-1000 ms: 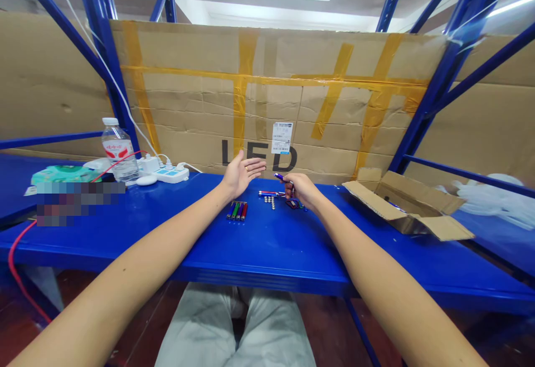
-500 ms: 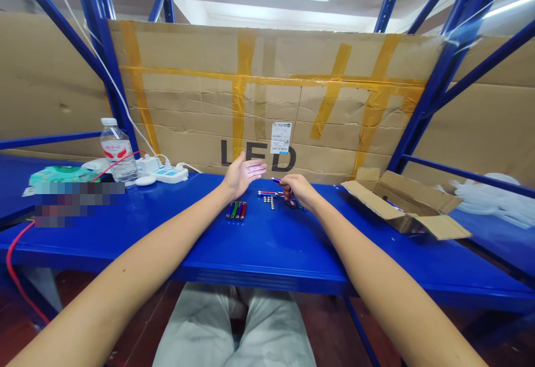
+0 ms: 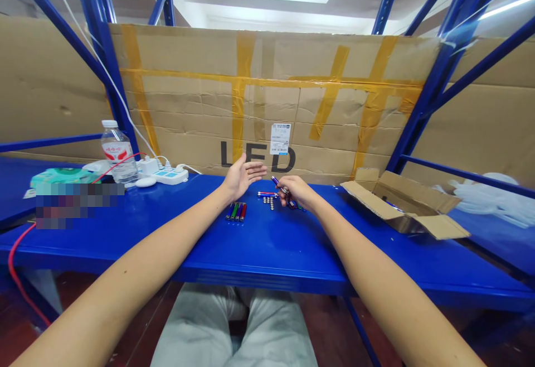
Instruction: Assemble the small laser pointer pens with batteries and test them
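My left hand (image 3: pixel 241 179) is raised over the table, palm turned inward and fingers stretched out, with nothing in it. Between the fingers of my right hand (image 3: pixel 296 189) is a small blue-purple penlight-like metal tube (image 3: pixel 275 180), its end tilted up to the left. Just below, a red and blue tube (image 3: pixel 266 194) lies flat by a cluster of silver button cells (image 3: pixel 271 202). A row of several coloured tubes (image 3: pixel 236 212), green and red among them, lies below my left hand. More dark, shiny pieces (image 3: pixel 300 206) are partly hidden behind my right hand.
An opened cardboard box (image 3: pixel 405 202) stands to the right on the blue table (image 3: pixel 267 250). A water bottle (image 3: pixel 118 155), a power strip (image 3: pixel 169 174) and a green pack (image 3: pixel 62 176) are at the left. A tall cardboard sheet (image 3: pixel 200 110) closes off the back.
My right hand has tilted the tube, so its end points more upward. My left hand stays open in nearly the same place.
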The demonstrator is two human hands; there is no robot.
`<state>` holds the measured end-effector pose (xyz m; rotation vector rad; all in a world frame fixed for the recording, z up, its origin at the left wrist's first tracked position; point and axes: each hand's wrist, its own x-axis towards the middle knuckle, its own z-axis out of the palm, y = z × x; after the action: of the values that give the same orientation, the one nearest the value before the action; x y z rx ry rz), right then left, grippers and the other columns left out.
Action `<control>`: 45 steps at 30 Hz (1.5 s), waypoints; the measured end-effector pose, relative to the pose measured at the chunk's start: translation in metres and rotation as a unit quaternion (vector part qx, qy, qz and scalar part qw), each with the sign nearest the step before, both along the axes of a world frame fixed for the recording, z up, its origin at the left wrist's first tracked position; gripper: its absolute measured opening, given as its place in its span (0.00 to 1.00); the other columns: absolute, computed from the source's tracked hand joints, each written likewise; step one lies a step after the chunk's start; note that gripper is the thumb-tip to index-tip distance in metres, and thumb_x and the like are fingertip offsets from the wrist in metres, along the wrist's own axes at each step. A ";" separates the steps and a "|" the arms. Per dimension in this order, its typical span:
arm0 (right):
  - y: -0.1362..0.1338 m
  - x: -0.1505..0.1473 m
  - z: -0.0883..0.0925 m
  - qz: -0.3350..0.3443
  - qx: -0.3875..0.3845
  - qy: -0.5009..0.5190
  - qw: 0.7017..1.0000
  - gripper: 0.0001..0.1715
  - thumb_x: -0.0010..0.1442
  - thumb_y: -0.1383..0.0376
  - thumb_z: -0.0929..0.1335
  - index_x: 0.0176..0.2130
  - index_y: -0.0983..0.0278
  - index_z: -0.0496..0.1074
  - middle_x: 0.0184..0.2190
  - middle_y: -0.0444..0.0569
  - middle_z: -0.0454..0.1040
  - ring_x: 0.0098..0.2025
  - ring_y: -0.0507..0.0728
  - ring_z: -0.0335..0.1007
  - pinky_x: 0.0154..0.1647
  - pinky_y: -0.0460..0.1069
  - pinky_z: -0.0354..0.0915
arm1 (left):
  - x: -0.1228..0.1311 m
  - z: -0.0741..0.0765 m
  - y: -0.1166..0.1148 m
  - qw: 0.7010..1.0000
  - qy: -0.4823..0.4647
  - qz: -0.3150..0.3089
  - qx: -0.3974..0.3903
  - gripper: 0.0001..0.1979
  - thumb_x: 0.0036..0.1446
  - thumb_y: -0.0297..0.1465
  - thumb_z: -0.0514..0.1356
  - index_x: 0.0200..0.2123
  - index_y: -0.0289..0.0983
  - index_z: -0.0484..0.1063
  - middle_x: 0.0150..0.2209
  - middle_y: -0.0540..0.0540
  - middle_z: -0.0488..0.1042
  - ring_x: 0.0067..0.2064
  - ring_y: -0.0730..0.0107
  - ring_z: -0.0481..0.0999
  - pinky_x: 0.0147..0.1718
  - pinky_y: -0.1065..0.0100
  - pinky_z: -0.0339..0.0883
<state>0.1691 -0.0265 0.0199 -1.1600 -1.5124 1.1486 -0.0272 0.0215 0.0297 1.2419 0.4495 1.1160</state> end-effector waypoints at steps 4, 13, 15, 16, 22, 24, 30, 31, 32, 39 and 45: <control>-0.003 -0.002 0.000 0.066 -0.002 -0.004 0.998 0.08 0.51 0.67 0.66 0.23 0.63 0.62 0.14 0.42 0.64 0.13 0.52 0.64 0.15 0.47 0.61 | 0.001 0.001 -0.002 1.000 -0.001 -0.002 -0.010 0.33 0.63 0.52 0.43 0.44 0.31 0.75 0.49 0.32 0.77 0.54 0.51 0.74 0.56 0.56 0.63; -0.002 -0.001 -0.001 0.063 0.007 0.005 0.998 0.06 0.51 0.67 0.67 0.26 0.63 0.64 0.13 0.41 0.65 0.13 0.52 0.64 0.14 0.46 0.61 | 0.002 0.001 -0.003 1.000 -0.001 0.000 -0.008 0.33 0.64 0.51 0.43 0.43 0.29 0.75 0.49 0.30 0.76 0.53 0.51 0.75 0.55 0.56 0.63; -0.002 -0.002 0.000 0.061 0.008 0.002 0.998 0.05 0.52 0.67 0.67 0.26 0.64 0.65 0.14 0.42 0.66 0.13 0.52 0.64 0.15 0.46 0.62 | 0.002 0.002 -0.004 1.000 -0.002 0.002 -0.010 0.33 0.64 0.51 0.43 0.42 0.29 0.75 0.49 0.30 0.76 0.52 0.51 0.75 0.54 0.56 0.64; -0.003 -0.002 0.001 0.057 0.008 0.000 0.998 0.05 0.52 0.67 0.67 0.26 0.64 0.65 0.14 0.42 0.67 0.13 0.52 0.65 0.15 0.46 0.62 | 0.002 0.002 -0.004 1.000 -0.003 0.002 -0.012 0.33 0.64 0.51 0.43 0.42 0.29 0.75 0.48 0.30 0.77 0.52 0.52 0.76 0.54 0.56 0.65; -0.005 -0.003 0.002 0.049 0.019 -0.003 0.999 0.06 0.51 0.67 0.68 0.25 0.64 0.65 0.14 0.42 0.67 0.13 0.52 0.65 0.15 0.45 0.62 | 0.001 0.002 -0.005 1.000 -0.003 0.003 -0.018 0.32 0.65 0.50 0.43 0.41 0.30 0.76 0.47 0.31 0.77 0.51 0.53 0.76 0.53 0.56 0.65; -0.005 -0.003 0.002 0.045 0.018 -0.011 0.999 0.05 0.51 0.66 0.68 0.25 0.64 0.66 0.14 0.42 0.67 0.13 0.52 0.65 0.15 0.45 0.61 | 0.002 0.002 -0.005 1.000 -0.003 0.005 -0.017 0.32 0.64 0.50 0.43 0.41 0.30 0.75 0.47 0.31 0.77 0.51 0.52 0.76 0.53 0.56 0.66; -0.006 -0.002 0.003 0.037 0.020 -0.029 0.999 0.06 0.52 0.67 0.68 0.25 0.64 0.66 0.15 0.42 0.68 0.14 0.51 0.65 0.14 0.44 0.59 | 0.004 0.002 -0.007 1.000 0.000 0.006 -0.022 0.32 0.64 0.50 0.44 0.42 0.29 0.75 0.46 0.30 0.78 0.49 0.53 0.77 0.52 0.56 0.66; -0.006 -0.002 0.003 0.035 0.022 -0.029 0.999 0.06 0.52 0.67 0.67 0.25 0.64 0.66 0.15 0.42 0.68 0.14 0.51 0.65 0.14 0.44 0.59 | 0.004 0.002 -0.007 1.000 0.000 0.006 -0.022 0.32 0.64 0.50 0.44 0.43 0.29 0.75 0.46 0.30 0.78 0.50 0.53 0.77 0.52 0.56 0.66; -0.006 -0.002 0.004 0.031 0.023 -0.031 0.999 0.06 0.52 0.67 0.67 0.25 0.64 0.66 0.15 0.43 0.68 0.14 0.51 0.65 0.14 0.44 0.59 | 0.003 0.002 -0.007 1.000 0.001 0.006 -0.022 0.32 0.64 0.50 0.44 0.43 0.29 0.75 0.46 0.31 0.78 0.50 0.53 0.77 0.52 0.56 0.66; -0.008 -0.003 0.006 0.015 0.008 -0.029 0.999 0.06 0.53 0.67 0.67 0.25 0.64 0.66 0.15 0.42 0.67 0.14 0.51 0.64 0.14 0.44 0.59 | 0.002 0.004 -0.006 1.000 0.011 0.009 -0.016 0.33 0.64 0.50 0.43 0.49 0.30 0.73 0.44 0.33 0.79 0.50 0.54 0.77 0.51 0.57 0.67; -0.008 -0.003 0.005 0.020 0.009 -0.020 1.000 0.07 0.52 0.67 0.68 0.24 0.64 0.65 0.14 0.42 0.66 0.13 0.51 0.64 0.14 0.45 0.59 | 0.002 0.004 -0.007 1.000 0.010 0.009 -0.017 0.33 0.64 0.51 0.43 0.49 0.29 0.73 0.45 0.32 0.79 0.50 0.53 0.77 0.51 0.57 0.67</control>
<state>0.1659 -0.0345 0.0249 -1.1516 -1.5795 1.1420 -0.0250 0.0144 0.0339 1.2227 0.4943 1.1073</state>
